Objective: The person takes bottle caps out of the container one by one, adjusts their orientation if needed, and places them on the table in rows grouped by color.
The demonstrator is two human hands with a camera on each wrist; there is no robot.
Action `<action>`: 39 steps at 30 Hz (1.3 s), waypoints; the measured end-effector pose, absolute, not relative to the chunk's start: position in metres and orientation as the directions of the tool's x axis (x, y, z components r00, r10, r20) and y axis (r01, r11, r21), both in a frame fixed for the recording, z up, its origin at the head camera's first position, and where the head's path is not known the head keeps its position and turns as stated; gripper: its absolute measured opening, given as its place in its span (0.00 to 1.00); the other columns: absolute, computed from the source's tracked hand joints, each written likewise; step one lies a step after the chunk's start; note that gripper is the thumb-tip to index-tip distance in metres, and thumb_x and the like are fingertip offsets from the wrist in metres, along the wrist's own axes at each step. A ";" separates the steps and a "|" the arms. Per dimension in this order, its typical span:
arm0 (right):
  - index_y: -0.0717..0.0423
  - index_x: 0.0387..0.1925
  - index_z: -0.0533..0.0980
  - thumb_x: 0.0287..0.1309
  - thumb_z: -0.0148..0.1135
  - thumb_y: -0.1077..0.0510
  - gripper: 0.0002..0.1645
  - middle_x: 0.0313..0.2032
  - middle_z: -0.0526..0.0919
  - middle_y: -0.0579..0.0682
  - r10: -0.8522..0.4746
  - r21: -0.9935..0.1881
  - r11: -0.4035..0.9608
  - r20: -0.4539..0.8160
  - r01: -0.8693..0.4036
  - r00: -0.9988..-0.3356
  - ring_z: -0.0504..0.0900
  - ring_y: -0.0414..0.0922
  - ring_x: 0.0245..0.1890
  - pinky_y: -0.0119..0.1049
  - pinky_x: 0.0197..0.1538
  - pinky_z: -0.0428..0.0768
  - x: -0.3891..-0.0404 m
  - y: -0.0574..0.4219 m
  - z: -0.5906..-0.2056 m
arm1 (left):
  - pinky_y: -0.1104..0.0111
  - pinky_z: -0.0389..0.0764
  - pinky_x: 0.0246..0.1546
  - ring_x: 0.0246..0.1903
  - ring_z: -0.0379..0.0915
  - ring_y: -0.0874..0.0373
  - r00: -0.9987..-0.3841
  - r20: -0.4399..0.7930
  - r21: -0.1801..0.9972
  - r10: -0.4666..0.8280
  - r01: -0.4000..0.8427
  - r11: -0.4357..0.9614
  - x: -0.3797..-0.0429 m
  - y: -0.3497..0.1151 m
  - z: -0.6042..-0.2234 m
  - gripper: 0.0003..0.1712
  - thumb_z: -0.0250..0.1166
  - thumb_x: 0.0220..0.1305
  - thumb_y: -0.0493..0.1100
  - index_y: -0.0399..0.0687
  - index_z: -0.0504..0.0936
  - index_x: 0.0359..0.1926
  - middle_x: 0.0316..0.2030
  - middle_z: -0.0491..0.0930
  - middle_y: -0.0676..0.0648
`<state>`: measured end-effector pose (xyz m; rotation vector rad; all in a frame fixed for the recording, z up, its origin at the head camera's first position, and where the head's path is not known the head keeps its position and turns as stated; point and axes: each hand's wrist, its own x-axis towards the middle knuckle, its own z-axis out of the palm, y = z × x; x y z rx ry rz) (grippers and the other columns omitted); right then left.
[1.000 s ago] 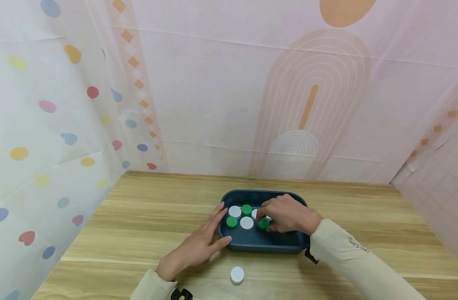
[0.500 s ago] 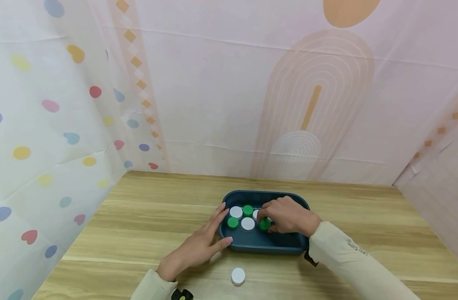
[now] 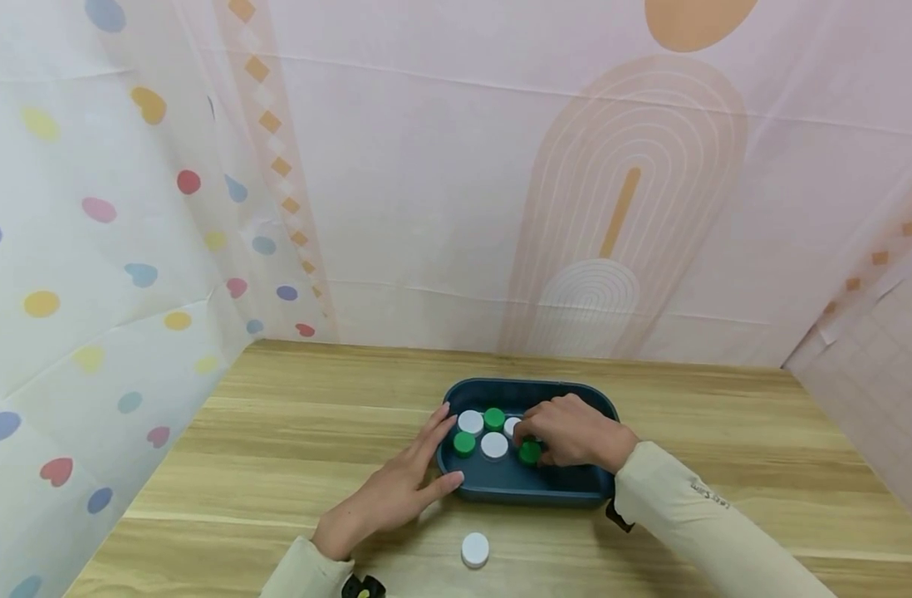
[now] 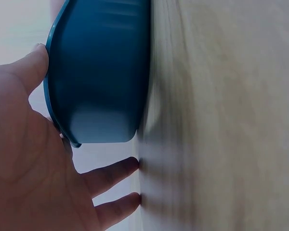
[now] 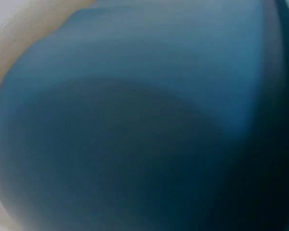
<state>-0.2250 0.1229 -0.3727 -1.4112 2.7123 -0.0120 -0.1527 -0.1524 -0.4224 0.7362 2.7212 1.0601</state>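
Observation:
In the head view, a dark blue tray [image 3: 501,482] holds green and white round bottle caps. My right hand [image 3: 574,432] reaches into it from the right, thumb and index finger pinching a green bottle cap [image 3: 530,453] low over the tray floor. A white cap [image 3: 512,427] behind is partly hidden by that hand. My left hand [image 3: 396,494] rests at the tray's left end, thumb on the near rim. The left wrist view shows its thumb [image 4: 36,65] against the rim of the tray [image 4: 98,72] and two straight fingers reaching down to the table.
A white cap [image 3: 474,550] lies on the wooden table [image 3: 314,432] in front of the tray. Left in the tray sit another green cap [image 3: 464,444] and a white cap [image 3: 494,446]. Patterned cloth [image 3: 426,208] hangs behind the table. The tray wall [image 5: 125,144] fills the right wrist view, blurred.
The green cap in my right hand has shifted slightly toward the tray's near side and now looks flatter. My left hand stays at the tray's left end.

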 end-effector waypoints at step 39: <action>0.42 0.44 0.82 0.48 0.74 0.56 0.18 0.39 0.82 0.42 -0.829 -0.054 0.558 -0.068 -0.828 -0.554 0.77 0.37 0.31 0.28 0.30 0.74 -0.218 0.123 -0.361 | 0.41 0.60 0.60 0.71 0.44 0.44 -0.870 0.062 0.661 0.490 0.403 0.633 -0.151 -0.152 -0.421 0.42 0.49 0.71 0.62 0.53 0.43 0.76 0.75 0.32 0.56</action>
